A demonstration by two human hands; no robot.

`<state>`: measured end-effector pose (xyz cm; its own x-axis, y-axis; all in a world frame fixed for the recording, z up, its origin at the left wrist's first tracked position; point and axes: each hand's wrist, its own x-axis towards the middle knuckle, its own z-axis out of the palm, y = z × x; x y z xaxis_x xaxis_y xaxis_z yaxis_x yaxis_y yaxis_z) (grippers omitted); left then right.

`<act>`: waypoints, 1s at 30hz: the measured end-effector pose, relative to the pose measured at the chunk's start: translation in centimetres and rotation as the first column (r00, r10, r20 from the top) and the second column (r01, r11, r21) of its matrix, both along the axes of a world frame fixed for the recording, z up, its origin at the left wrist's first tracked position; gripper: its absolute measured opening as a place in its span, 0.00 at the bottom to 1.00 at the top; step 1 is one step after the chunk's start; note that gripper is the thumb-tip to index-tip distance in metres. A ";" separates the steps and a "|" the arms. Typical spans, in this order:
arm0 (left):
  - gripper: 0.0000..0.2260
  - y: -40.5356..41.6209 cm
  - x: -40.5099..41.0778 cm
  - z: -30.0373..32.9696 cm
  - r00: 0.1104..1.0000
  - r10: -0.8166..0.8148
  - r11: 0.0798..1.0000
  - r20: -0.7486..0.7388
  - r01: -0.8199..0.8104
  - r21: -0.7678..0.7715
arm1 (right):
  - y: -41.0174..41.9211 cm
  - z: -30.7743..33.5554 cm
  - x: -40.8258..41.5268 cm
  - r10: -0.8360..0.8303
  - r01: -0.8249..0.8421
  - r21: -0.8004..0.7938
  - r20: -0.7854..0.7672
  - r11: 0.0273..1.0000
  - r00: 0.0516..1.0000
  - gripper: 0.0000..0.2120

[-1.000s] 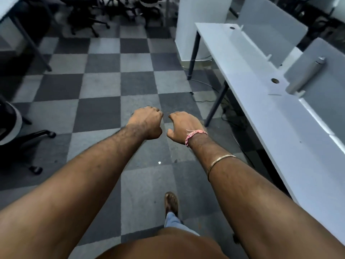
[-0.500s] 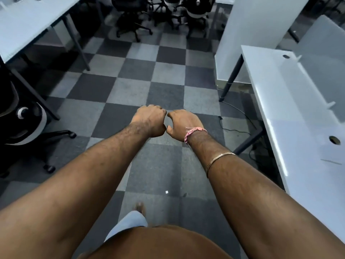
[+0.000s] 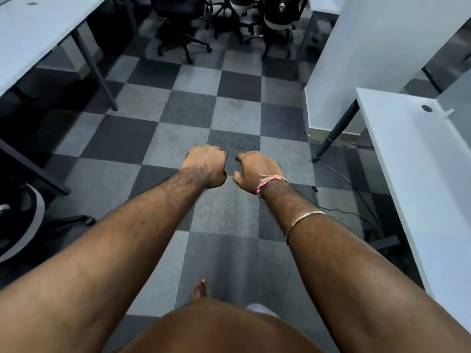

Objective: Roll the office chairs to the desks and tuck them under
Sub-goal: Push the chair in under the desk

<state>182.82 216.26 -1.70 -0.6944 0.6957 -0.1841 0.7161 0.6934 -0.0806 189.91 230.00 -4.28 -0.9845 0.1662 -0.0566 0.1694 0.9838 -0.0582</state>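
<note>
- Black five-star-base office chairs (image 3: 178, 29) stand grouped at the far end of the checkered carpet; another chair (image 3: 23, 220) sits tucked under the left white desk (image 3: 38, 34).
- Left hand (image 3: 207, 165) and right hand (image 3: 257, 170): fingers curled, holding nothing.
- Step, as judged: approaching the chairs; next, grasp a backrest.
- Chair backs are cut off.

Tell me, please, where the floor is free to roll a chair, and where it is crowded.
Free: the checkered aisle between the left desk and right desk, ahead of both hands. Crowded: the far end, where chairs cluster, and the cables beside the right desk's leg.
</note>
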 end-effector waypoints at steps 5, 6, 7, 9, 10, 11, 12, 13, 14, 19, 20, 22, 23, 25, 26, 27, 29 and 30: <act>0.18 3.9 -9.5 0.3 1.000 0.000 1.000 -0.009 0.000 -0.009 | 3.6 0.2 -9.9 -0.013 0.013 -0.016 -0.004 1.000 1.000 0.19; 0.18 4.6 -11.2 0.2 1.000 -0.003 1.000 -0.009 0.003 -0.014 | 4.4 0.0 -11.6 -0.005 0.005 -0.013 -0.002 1.000 1.000 0.19; 0.17 5.9 -13.8 0.0 1.000 0.000 1.000 -0.004 0.000 -0.014 | 5.6 -0.3 -14.3 -0.006 0.006 -0.024 0.002 1.000 1.000 0.19; 0.16 7.9 -17.4 -0.2 1.000 0.015 1.000 0.006 -0.015 -0.015 | 7.5 -0.6 -18.1 0.004 -0.004 -0.025 -0.001 1.000 1.000 0.19; 0.16 8.8 -19.1 -0.3 1.000 0.015 1.000 -0.001 -0.015 -0.017 | 8.6 -0.9 -19.9 0.016 -0.016 -0.007 -0.004 1.000 1.000 0.19; 0.16 9.8 -20.9 -0.3 1.000 0.010 1.000 -0.006 -0.010 -0.021 | 9.6 -1.0 -21.7 0.033 -0.033 0.004 -0.006 0.999 0.999 0.19; 0.15 10.8 -22.4 -0.4 1.000 0.009 1.000 -0.005 -0.010 -0.026 | 10.6 -1.0 -23.2 0.047 -0.047 0.009 -0.007 0.999 0.999 0.19; 0.15 12.4 -24.8 -0.6 1.000 0.010 1.000 -0.021 -0.011 -0.027 | 12.3 -1.1 -25.7 0.055 -0.055 0.020 -0.013 0.998 0.998 0.18; 0.15 14.1 -27.2 -0.6 0.999 0.013 0.999 -0.030 -0.014 -0.033 | 14.0 -1.2 -28.2 0.068 -0.067 0.028 -0.026 0.997 0.997 0.18; 0.17 21.3 -37.0 1.2 0.997 0.079 0.997 -0.024 -0.079 -0.020 | 21.1 0.0 -38.6 0.071 -0.071 0.000 -0.037 0.998 0.997 0.18; 0.18 22.4 -38.6 1.6 0.995 0.095 0.995 -0.023 -0.096 -0.010 | 22.3 0.4 -40.3 0.074 -0.074 -0.001 -0.038 0.997 0.997 0.18; 0.19 24.9 -42.3 1.9 0.993 0.112 0.994 -0.028 -0.112 0.012 | 24.6 1.2 -44.0 0.096 -0.095 0.006 -0.041 0.995 0.995 0.19; 0.19 25.8 -43.9 1.9 0.992 0.119 0.993 -0.031 -0.118 0.014 | 25.6 1.3 -45.5 0.106 -0.106 0.006 -0.041 0.994 0.994 0.19; 0.17 27.8 -47.1 2.0 0.991 0.127 0.992 -0.031 -0.127 0.002 | 27.5 1.6 -48.8 0.124 -0.123 0.010 -0.031 0.992 0.992 0.19; 0.17 28.7 -48.6 1.8 0.992 0.124 0.992 -0.037 -0.124 0.000 | 28.4 1.5 -50.3 0.139 -0.138 0.020 -0.030 0.990 0.990 0.19; 0.16 29.9 -50.8 1.7 0.991 0.127 0.992 -0.035 -0.128 -0.001 | 29.6 1.4 -52.5 0.144 -0.144 0.025 -0.023 0.989 0.989 0.19; 0.16 31.7 -54.7 1.4 0.990 0.139 0.990 -0.020 -0.139 0.006 | 31.6 0.9 -56.5 0.147 -0.147 0.020 -0.011 0.989 0.989 0.20; 0.16 32.4 -56.4 1.1 0.990 0.143 0.990 -0.018 -0.143 0.007 | 32.4 0.7 -58.3 0.146 -0.145 0.020 -0.011 0.989 0.989 0.20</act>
